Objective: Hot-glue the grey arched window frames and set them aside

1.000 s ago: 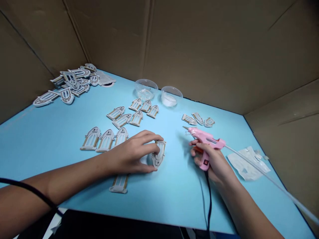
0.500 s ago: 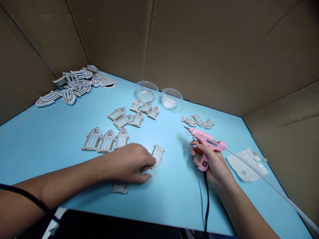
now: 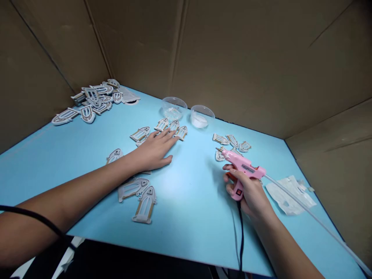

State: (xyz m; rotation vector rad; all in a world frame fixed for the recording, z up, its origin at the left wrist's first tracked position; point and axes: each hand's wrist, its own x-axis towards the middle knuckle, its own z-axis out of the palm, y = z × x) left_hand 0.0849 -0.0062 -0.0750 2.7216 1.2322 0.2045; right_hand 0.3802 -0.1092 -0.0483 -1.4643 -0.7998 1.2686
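My right hand (image 3: 247, 188) is wrapped round the handle of a pink glue gun (image 3: 242, 166), its nozzle pointing left and a long glue stick (image 3: 302, 205) out of its back. My left hand (image 3: 155, 151) lies palm down with fingers spread over several small arched window pieces (image 3: 181, 133), partly hiding them. Nearer the front edge, two larger arched pieces (image 3: 144, 205) lie side by side, and another (image 3: 114, 155) shows behind my left forearm. Several small pieces (image 3: 244, 146) lie just beyond the nozzle.
On the blue table (image 3: 186, 224), a pile of arched pieces (image 3: 94, 97) fills the back left. Two clear round tubs (image 3: 200, 116) stand at the back by the cardboard wall (image 3: 232, 58). A crumpled white sheet (image 3: 290, 195) lies at right. The gun's black cord (image 3: 241, 236) runs off the front edge.
My left hand has left the small piece at centre, moved back and spread over the middle cluster. More small pieces now lie by the nozzle. The larger front pieces have shifted. My right hand is almost unmoved.
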